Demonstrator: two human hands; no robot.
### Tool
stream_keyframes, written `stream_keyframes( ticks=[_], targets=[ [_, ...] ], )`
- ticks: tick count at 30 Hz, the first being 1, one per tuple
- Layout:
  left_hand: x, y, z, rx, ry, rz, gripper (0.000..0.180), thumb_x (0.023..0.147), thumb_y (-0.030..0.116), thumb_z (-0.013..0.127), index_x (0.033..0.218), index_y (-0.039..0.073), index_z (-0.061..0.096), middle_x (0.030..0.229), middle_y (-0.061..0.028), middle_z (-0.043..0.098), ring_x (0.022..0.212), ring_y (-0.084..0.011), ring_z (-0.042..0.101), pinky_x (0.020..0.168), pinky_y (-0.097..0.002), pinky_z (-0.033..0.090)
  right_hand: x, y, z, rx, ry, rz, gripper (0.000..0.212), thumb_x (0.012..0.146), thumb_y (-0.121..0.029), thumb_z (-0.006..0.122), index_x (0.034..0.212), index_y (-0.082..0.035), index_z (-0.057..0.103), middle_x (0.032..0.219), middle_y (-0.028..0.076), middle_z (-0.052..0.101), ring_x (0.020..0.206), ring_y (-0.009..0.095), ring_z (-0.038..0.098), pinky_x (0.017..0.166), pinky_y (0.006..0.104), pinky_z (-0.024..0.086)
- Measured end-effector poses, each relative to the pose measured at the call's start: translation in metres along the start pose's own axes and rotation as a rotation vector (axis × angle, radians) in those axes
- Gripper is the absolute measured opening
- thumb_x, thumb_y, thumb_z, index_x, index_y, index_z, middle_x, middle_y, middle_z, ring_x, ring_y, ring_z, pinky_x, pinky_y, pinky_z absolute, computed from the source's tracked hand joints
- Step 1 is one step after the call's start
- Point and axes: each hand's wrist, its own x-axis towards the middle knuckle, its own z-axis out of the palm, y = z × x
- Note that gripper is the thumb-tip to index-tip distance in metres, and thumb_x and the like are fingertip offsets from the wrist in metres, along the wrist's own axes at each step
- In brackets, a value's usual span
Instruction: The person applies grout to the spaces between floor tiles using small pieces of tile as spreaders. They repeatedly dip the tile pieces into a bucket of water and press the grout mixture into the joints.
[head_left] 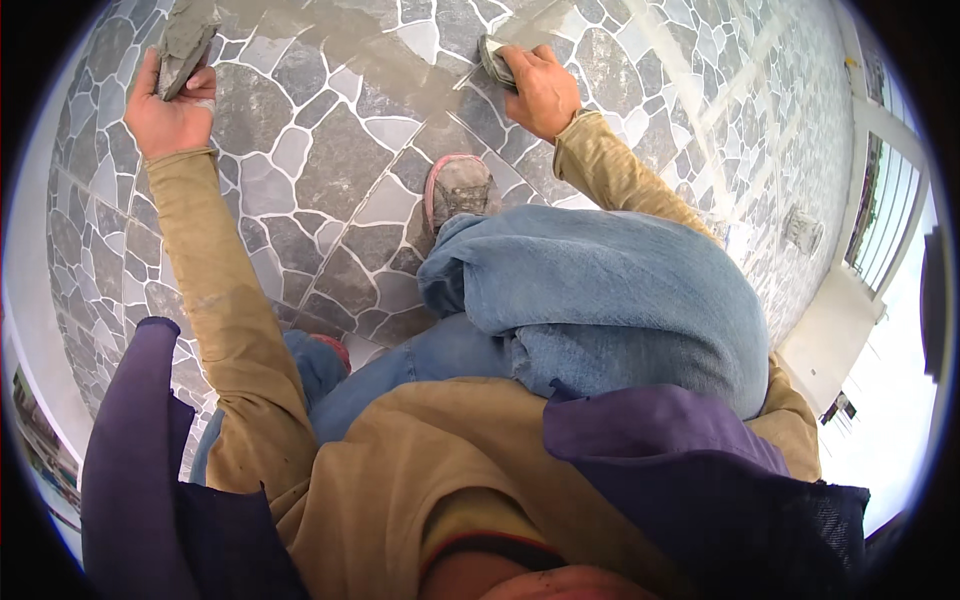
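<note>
My left hand [172, 112] is raised at the upper left, its fingers closed around a flat piece heaped with wet grey grout [188, 45]. What lies under that paste is hidden. Against the tiled floor [345, 165], my right hand [545, 92] grips a small grout-smeared pad [495, 62], dark at its edge; its exact kind does not show. Grey grout [400, 72] is smeared in a band over the joints between the two hands. The tiles carry a pattern of grey stones with pale lines.
My dusty shoe [460, 190] with a pink rim stands on the tiles just below the smeared band. My bent knee in blue jeans [610, 285] fills the middle. Pale grout streaks [735, 85] cross the floor at right. A barred railing [885, 205] stands at the right edge.
</note>
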Motion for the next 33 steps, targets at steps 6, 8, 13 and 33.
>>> stream_keyframes(
  ticks=[6,8,13,33],
  targets=[
    [0.001,0.004,0.020,0.225,0.189,0.087,0.035,0.103,0.019,0.045,0.123,-0.007,0.056,0.121,-0.0203,0.064,0.103,-0.0265,0.060,0.062,-0.0290,0.041,0.020,0.019,-0.034,0.035,0.003,0.066,0.039,0.078,-0.010,0.059,0.116,-0.008,0.068,0.099,0.017,0.071,0.095,0.038,0.061,0.085,0.0469,0.052],
    [0.001,0.014,0.014,0.243,0.172,0.088,0.035,0.103,0.019,0.044,0.123,-0.007,0.056,0.121,-0.0202,0.064,0.103,-0.0263,0.060,0.062,-0.0289,0.040,0.047,0.065,-0.052,-0.081,0.048,0.289,0.043,0.078,-0.010,0.055,0.119,-0.012,0.067,0.096,0.018,0.071,0.096,0.040,0.060,0.085,0.0479,0.051],
    [0.002,0.004,0.005,0.181,0.111,0.038,0.035,0.103,0.020,0.044,0.124,-0.006,0.056,0.121,-0.0198,0.064,0.102,-0.0259,0.060,0.062,-0.0291,0.040,0.078,0.134,-0.042,0.057,0.158,0.233,0.040,0.080,0.005,0.050,0.114,0.001,0.069,0.106,0.026,0.070,0.106,0.041,0.066,0.094,0.0445,0.051],
    [-0.006,0.009,-0.008,0.005,-0.042,0.027,0.033,0.102,0.018,0.045,0.121,-0.006,0.057,0.122,-0.0191,0.064,0.104,-0.0284,0.060,0.063,-0.0296,0.041,-0.001,-0.035,0.030,-0.189,0.038,0.111,0.049,0.074,-0.003,0.063,0.120,0.005,0.050,0.118,0.022,0.058,0.105,0.040,0.056,0.083,0.0418,0.054]
  ],
)
